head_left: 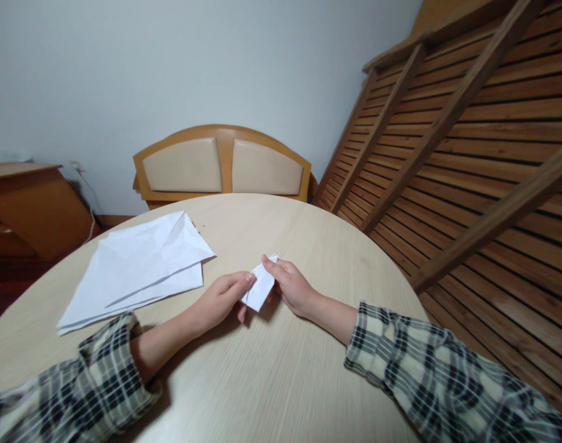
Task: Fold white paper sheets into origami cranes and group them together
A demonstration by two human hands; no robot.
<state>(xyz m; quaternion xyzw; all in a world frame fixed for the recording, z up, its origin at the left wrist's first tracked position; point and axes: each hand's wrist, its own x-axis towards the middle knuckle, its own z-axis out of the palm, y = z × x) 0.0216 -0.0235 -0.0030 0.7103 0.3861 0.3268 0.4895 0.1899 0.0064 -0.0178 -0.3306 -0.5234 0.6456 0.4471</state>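
A small folded piece of white paper is held between my two hands, just above the tabletop. My left hand pinches its left edge, thumb on top and fingers beneath. On the opposite side, my right hand grips the upper right part, its thumb pressed near the paper's tip. Layers and fold lines show on the paper; its underside is hidden. To the left of my left hand lie larger sheets of white paper, creased and stacked loosely.
The round pale wooden table fills the middle. Beyond its far edge stands a headboard with two cream panels. A slatted wooden frame leans along the right, and a wooden desk is at the left with a cable beside it.
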